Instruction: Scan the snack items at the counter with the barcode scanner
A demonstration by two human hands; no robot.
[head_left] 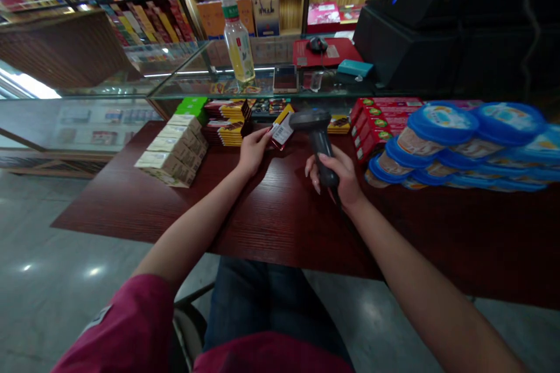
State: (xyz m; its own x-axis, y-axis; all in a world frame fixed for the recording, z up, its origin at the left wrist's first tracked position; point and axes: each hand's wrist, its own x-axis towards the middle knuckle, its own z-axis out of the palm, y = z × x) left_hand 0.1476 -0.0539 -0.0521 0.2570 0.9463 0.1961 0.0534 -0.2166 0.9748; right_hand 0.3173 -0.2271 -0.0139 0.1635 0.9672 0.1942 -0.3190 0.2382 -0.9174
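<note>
My left hand (pixel 254 151) pinches the near left edge of a chocolate bar (pixel 282 128), tilted so that its white label faces up toward me. My right hand (pixel 339 173) is wrapped round the handle of a dark barcode scanner (pixel 321 148). The scanner's head points left, right beside the bar's label. Just behind my left hand lie stacks of yellow and brown chocolate bars (pixel 231 131). Cream-coloured small boxes (pixel 172 151) stand in rows to their left, with green boxes (pixel 192 106) behind.
At the right, blue-lidded tubs (pixel 441 122) are stacked beside red boxes (pixel 370 128). On the glass counter (pixel 188 84) stand a bottle (pixel 238 41), a phone (pixel 286 78), a turquoise case (pixel 355 68) and a mouse (pixel 317 45) on a red mat. A black machine (pixel 420 41) fills the back right.
</note>
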